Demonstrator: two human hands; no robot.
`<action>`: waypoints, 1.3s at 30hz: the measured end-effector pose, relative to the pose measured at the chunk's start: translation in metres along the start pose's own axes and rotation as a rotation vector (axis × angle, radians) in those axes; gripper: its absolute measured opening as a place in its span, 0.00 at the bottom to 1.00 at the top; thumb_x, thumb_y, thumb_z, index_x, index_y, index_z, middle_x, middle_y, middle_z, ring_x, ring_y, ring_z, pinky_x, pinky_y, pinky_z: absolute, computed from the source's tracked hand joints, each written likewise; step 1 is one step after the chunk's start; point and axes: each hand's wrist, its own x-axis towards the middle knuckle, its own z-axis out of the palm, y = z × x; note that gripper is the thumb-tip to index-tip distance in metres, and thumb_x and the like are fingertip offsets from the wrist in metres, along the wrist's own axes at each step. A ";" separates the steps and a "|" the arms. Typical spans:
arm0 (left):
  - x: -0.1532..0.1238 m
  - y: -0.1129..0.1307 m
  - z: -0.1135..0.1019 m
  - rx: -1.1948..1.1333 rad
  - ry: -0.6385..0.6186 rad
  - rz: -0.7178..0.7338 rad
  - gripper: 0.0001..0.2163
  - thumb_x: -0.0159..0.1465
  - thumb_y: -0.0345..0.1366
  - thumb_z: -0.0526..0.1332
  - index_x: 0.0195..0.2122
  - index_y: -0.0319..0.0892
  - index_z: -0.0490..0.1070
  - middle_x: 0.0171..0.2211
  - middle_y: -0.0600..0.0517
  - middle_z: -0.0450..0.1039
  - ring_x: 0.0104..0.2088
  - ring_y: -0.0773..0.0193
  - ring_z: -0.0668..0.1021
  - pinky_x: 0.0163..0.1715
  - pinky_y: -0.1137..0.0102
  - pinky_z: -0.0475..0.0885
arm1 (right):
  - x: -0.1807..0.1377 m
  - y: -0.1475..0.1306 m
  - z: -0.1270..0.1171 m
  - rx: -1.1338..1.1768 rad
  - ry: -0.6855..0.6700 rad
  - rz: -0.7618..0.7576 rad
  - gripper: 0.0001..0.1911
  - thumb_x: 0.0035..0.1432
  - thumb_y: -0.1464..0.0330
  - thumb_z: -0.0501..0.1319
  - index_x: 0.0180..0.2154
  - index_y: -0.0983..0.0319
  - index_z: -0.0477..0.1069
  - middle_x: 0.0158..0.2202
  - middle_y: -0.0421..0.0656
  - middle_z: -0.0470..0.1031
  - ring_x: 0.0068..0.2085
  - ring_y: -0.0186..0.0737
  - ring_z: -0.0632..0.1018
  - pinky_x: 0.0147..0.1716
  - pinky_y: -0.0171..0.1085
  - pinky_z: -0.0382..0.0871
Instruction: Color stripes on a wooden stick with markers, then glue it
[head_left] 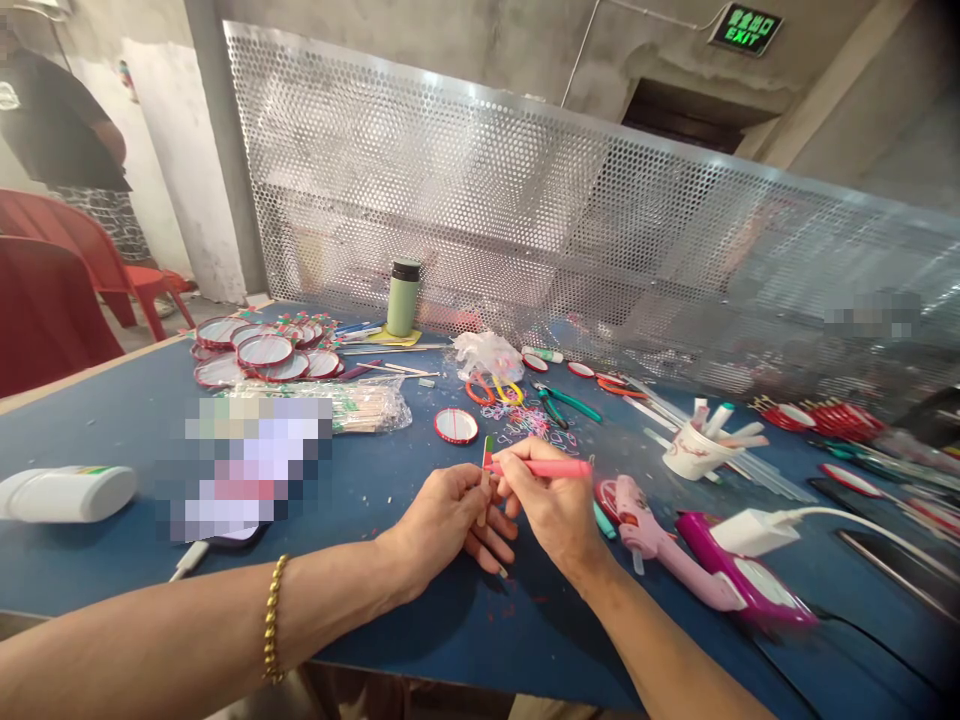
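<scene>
My left hand (448, 520) is closed around a thin wooden stick (486, 470) with a green and red top, held upright just above the blue table (112, 420). My right hand (551, 500) grips a pink pen-like tool (551, 467) lying level, with its tip at the stick. A gold bead bracelet (274, 620) sits on my left wrist. A small round red-rimmed disc (456, 426) lies just beyond my hands.
A pink glue gun (652, 535) and a purple device (742, 575) with a white plug lie at right. A stack of red-rimmed discs (262, 352), a bag of sticks (367, 405), a green bottle (403, 298), scissors (491, 390), pliers (566, 402) and a cup (694, 452) lie behind. A perforated metal screen (525, 200) backs the table. A person (67, 130) stands at far left by red chairs (60, 280).
</scene>
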 end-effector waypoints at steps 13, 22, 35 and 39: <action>-0.001 0.001 0.001 0.002 0.017 -0.012 0.18 0.65 0.51 0.61 0.33 0.39 0.67 0.28 0.48 0.76 0.22 0.65 0.80 0.21 0.72 0.75 | 0.000 -0.005 0.000 -0.018 0.017 -0.026 0.13 0.61 0.61 0.61 0.27 0.61 0.72 0.20 0.37 0.73 0.17 0.30 0.72 0.17 0.28 0.68; -0.001 0.001 0.001 0.009 0.027 -0.020 0.15 0.67 0.47 0.59 0.33 0.39 0.65 0.28 0.48 0.76 0.22 0.65 0.80 0.21 0.72 0.76 | 0.001 -0.002 0.000 -0.016 0.018 -0.053 0.12 0.63 0.62 0.61 0.29 0.61 0.72 0.20 0.37 0.74 0.17 0.30 0.73 0.18 0.28 0.68; -0.001 0.002 0.001 0.010 0.029 -0.013 0.18 0.65 0.51 0.61 0.33 0.39 0.66 0.28 0.48 0.76 0.22 0.65 0.80 0.21 0.72 0.76 | -0.001 -0.005 -0.001 -0.097 -0.012 -0.106 0.12 0.64 0.62 0.59 0.30 0.60 0.72 0.21 0.37 0.74 0.18 0.31 0.74 0.19 0.29 0.69; -0.001 0.000 0.000 -0.002 0.023 0.001 0.20 0.64 0.54 0.62 0.33 0.38 0.67 0.28 0.48 0.76 0.22 0.65 0.80 0.21 0.72 0.76 | -0.001 -0.005 -0.001 -0.096 -0.013 -0.093 0.12 0.64 0.61 0.59 0.30 0.60 0.72 0.21 0.37 0.74 0.17 0.32 0.74 0.18 0.29 0.69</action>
